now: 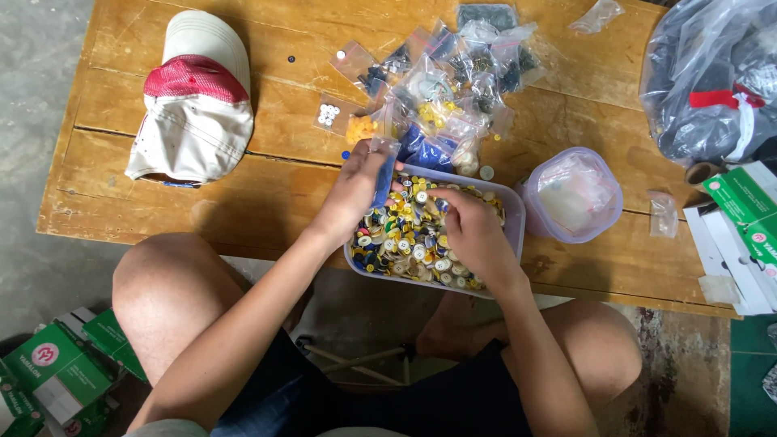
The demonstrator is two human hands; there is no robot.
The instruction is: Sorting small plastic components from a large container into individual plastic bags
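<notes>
The left hand (354, 190) is pinching a small clear bag (384, 171) of blue buttons above the button tub (513, 226); the right hand (473, 231) is pressing curled fingers into the mixed buttons (405, 235). The tub is sitting on the worktop (267, 194) edge, beside sorted bags (453, 73).

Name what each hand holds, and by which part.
Left hand grips a small clear bag of blue buttons near its top; right hand rests in the button tub, hold unclear.

Bag pile (453, 81) blocks beyond tub (515, 231); left tabletop (267, 194) open.

A worn wooden table (243, 194) carries a cap (194, 101), small button bags (453, 73), a button tub (511, 235) and a lidded container (571, 198)
</notes>
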